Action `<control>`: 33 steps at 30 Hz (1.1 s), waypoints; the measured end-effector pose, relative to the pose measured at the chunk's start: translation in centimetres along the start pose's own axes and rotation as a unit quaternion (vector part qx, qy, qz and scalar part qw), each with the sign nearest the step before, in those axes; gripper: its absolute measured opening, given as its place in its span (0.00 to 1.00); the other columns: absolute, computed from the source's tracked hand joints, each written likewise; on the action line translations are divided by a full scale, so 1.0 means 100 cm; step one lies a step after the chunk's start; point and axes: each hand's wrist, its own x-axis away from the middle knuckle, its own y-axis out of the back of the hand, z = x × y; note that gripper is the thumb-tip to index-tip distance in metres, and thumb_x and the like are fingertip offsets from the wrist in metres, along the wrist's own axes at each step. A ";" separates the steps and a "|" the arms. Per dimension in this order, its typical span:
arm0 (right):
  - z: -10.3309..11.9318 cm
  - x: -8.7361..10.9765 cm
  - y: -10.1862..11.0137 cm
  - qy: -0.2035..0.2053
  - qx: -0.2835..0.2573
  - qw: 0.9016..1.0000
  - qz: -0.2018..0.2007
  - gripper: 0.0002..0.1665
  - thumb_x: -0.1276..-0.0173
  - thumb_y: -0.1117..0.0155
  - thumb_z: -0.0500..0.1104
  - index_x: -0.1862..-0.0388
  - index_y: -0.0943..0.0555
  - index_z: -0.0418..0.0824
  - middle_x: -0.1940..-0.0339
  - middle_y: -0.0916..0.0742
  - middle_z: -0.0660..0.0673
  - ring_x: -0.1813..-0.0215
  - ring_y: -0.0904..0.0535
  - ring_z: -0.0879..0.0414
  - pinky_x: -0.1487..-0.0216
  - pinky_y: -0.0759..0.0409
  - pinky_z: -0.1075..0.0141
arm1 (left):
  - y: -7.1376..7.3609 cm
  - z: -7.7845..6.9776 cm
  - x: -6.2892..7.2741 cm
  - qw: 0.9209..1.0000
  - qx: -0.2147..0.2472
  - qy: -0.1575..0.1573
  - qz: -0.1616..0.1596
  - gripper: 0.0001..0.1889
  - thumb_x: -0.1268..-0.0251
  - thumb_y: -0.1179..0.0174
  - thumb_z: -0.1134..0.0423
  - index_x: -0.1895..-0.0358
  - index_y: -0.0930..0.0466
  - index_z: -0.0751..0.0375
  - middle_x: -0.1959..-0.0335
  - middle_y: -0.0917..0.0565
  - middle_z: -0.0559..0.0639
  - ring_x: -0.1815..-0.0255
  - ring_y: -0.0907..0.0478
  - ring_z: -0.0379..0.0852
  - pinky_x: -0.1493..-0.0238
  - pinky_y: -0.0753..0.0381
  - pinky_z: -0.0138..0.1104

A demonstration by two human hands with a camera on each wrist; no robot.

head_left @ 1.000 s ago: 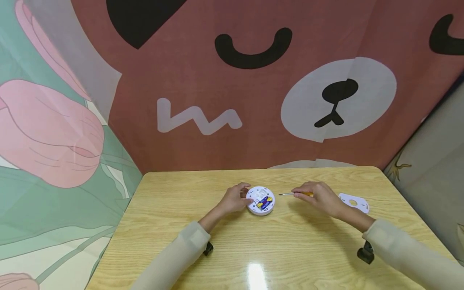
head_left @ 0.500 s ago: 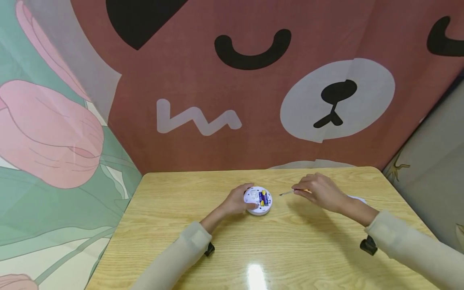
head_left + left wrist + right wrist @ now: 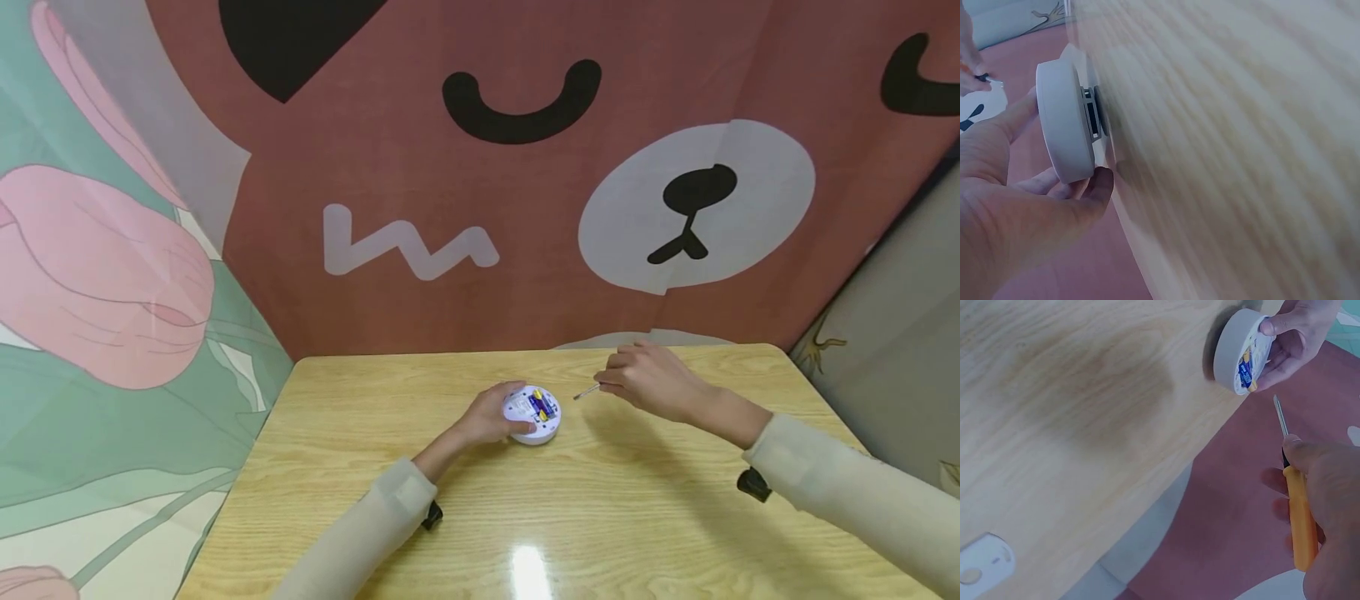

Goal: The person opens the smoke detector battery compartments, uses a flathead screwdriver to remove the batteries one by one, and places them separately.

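Observation:
My left hand (image 3: 486, 416) grips a round white smoke detector (image 3: 533, 418) over the table, its thumb on the flat back and its fingers round the rim. Blue and yellow batteries (image 3: 1246, 367) show in the detector's back. In the left wrist view a slotted vent (image 3: 1092, 112) faces the wood. To the right, my right hand (image 3: 651, 382) holds a screwdriver (image 3: 1299, 519) with an orange handle, thumb and fingers round it. The metal tip points toward the detector, a short gap away from it.
A white plate (image 3: 986, 565) with a round hole lies on the wooden table (image 3: 480, 533), hidden by my right arm in the head view. A printed cloth (image 3: 405, 325) hangs right behind the table's back edge.
My right hand has risen and shifted slightly left with the screwdriver, its tip still apart from the detector. My left hand has turned the detector a little and moved it slightly left.

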 end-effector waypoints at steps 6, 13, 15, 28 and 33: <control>0.000 -0.009 0.006 0.009 0.021 0.999 0.028 0.09 0.41 0.16 0.42 0.61 0.07 0.45 0.67 0.09 0.51 0.65 0.17 0.55 0.62 0.20 0.58 | 0.000 0.006 0.001 1.000 0.001 -0.008 -0.003 0.42 0.41 0.20 0.59 0.25 0.28 0.68 0.29 0.21 0.63 0.27 0.25 0.60 0.23 0.30 0.50; 0.001 -0.018 0.006 0.022 0.041 0.997 0.064 0.09 0.40 0.16 0.44 0.61 0.07 0.48 0.69 0.10 0.52 0.65 0.18 0.55 0.63 0.23 0.60 | 0.002 0.008 0.005 1.000 -0.003 -0.014 -0.005 0.42 0.42 0.19 0.60 0.26 0.28 0.71 0.30 0.21 0.64 0.28 0.25 0.61 0.23 0.30 0.50; 0.001 -0.020 0.005 0.023 0.042 0.997 0.067 0.08 0.39 0.16 0.44 0.61 0.07 0.48 0.69 0.10 0.52 0.66 0.18 0.55 0.64 0.23 0.60 | 0.002 0.009 0.006 1.000 -0.011 -0.016 -0.007 0.43 0.43 0.19 0.59 0.26 0.28 0.72 0.30 0.21 0.65 0.28 0.25 0.61 0.23 0.30 0.50; 0.005 -0.036 0.000 0.023 0.033 0.996 0.082 0.04 0.36 0.19 0.44 0.63 0.07 0.48 0.70 0.11 0.51 0.66 0.19 0.54 0.66 0.30 0.61 | 0.004 0.011 0.011 1.000 -0.019 -0.007 -0.009 0.47 0.47 0.16 0.58 0.25 0.30 0.72 0.41 0.19 0.62 0.45 0.22 0.52 0.40 0.21 0.42; 0.004 -0.041 -0.003 0.022 0.035 0.995 0.089 0.03 0.35 0.20 0.43 0.63 0.07 0.49 0.69 0.11 0.51 0.65 0.18 0.54 0.66 0.33 0.62 | 0.000 0.012 0.010 1.000 -0.025 -0.014 -0.007 0.49 0.47 0.16 0.57 0.25 0.31 0.72 0.34 0.21 0.66 0.33 0.25 0.61 0.28 0.27 0.51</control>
